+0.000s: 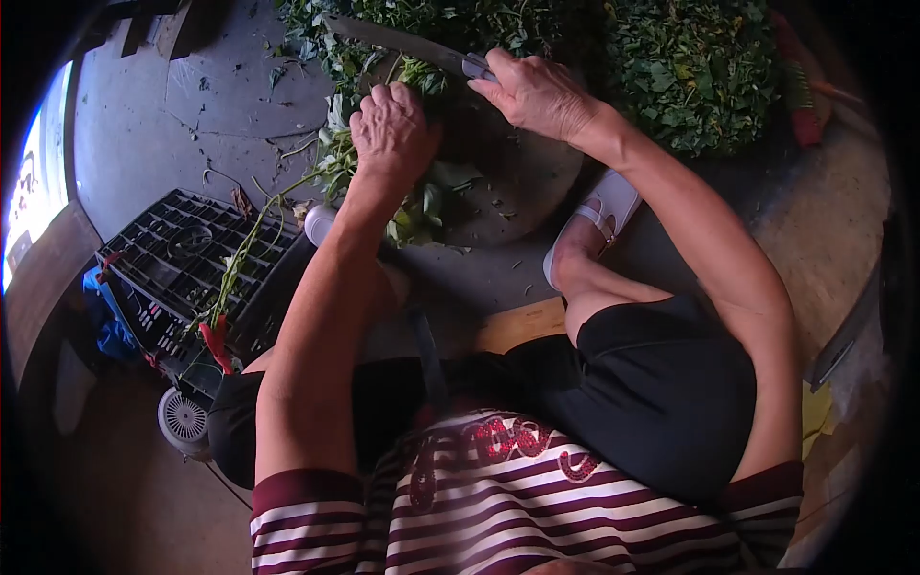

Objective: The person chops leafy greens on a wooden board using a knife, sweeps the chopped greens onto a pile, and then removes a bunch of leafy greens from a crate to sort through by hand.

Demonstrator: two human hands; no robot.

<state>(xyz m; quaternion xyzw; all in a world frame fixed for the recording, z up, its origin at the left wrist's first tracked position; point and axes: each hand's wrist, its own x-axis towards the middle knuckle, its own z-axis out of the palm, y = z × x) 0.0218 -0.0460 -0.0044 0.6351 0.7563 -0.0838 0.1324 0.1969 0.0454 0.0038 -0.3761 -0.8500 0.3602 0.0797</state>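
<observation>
My right hand point(539, 94) is wrapped round the handle of a large knife point(398, 38), whose long blade points left over the greens. Fingers curled, my left hand point(391, 126) presses on a bunch of leafy green stems point(335, 153) just below the blade. Part of the bunch is hidden under that hand. Beneath both hands lies a round chopping board point(537, 187), with loose leaves at its left side. Heaps of chopped greens point(690, 81) spread beyond the board and to its right.
A black plastic crate point(182, 244) stands at the left, with long stems trailing over it. Below it sits a round grey vented device point(184, 418). My white shoe point(613, 206) is close to the board's right edge. Leaf scraps lie on the floor point(201, 96).
</observation>
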